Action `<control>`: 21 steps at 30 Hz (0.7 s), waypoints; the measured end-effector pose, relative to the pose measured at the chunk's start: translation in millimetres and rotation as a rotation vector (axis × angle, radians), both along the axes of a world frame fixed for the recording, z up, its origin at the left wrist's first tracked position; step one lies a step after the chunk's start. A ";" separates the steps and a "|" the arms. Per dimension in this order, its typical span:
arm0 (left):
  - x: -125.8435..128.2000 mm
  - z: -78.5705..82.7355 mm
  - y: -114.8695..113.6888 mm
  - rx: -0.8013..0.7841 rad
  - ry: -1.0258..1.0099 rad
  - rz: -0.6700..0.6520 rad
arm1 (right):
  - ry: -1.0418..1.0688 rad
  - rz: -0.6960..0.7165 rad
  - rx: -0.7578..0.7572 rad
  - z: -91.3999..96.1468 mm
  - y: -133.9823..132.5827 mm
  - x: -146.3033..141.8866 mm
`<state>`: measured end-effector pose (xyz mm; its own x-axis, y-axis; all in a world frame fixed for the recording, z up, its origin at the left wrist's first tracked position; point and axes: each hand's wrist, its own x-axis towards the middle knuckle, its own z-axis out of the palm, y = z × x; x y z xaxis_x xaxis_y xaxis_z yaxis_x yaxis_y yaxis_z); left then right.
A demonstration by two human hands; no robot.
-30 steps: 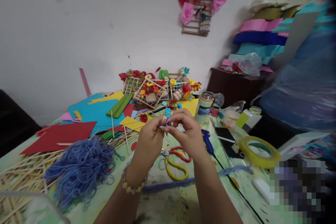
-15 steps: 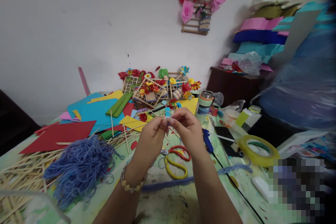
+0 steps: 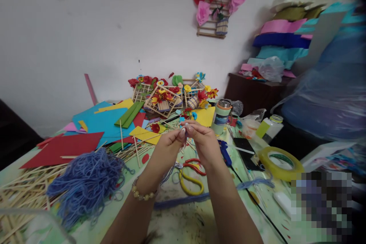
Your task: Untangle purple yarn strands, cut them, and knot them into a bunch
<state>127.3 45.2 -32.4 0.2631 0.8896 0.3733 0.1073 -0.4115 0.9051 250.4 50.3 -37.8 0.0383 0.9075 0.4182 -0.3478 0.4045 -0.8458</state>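
My left hand (image 3: pixel 167 148) and my right hand (image 3: pixel 201 141) are raised over the middle of the table with their fingertips pinched together. Between them they hold a small piece I cannot make out, with a strand of blue yarn (image 3: pixel 168 173) trailing down from it. A beaded bracelet (image 3: pixel 142 193) circles my left wrist. Below the hands lie red and yellow handled scissors (image 3: pixel 191 177) on the table.
A heap of blue yarn (image 3: pixel 85 183) and bamboo sticks (image 3: pixel 25 188) lie at the left. Coloured paper sheets (image 3: pixel 94 127) and stick-frame flower crafts (image 3: pixel 168 97) fill the back. A cup (image 3: pixel 221 116), glue gun (image 3: pixel 224 152), phone (image 3: pixel 243 146) and tape roll (image 3: pixel 281 164) are right.
Both hands have drawn closer together and lifted slightly, fingertips now tightly pinched at one point. The blue yarn strand now hangs below my left hand.
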 end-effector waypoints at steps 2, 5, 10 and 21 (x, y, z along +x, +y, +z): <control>-1.7 -1.3 1.8 -0.044 0.002 -0.082 | 0.075 0.014 -0.063 -0.6 1.2 1.7; -7.3 -1.2 5.4 -0.084 0.063 -0.203 | 0.135 0.043 -0.122 -0.8 1.9 4.6; -18.3 0.7 12.4 -0.038 0.205 -0.142 | 0.084 -0.081 -0.030 -3.7 5.5 7.4; 13.1 1.4 -14.0 -0.317 -0.204 -0.121 | -0.250 -0.396 0.222 -6.2 2.1 -0.6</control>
<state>140.4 31.2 -31.0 0.3220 0.9363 0.1406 -0.1198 -0.1070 0.9870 249.8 52.4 -44.0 0.2351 0.7320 0.6395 0.0698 0.6435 -0.7623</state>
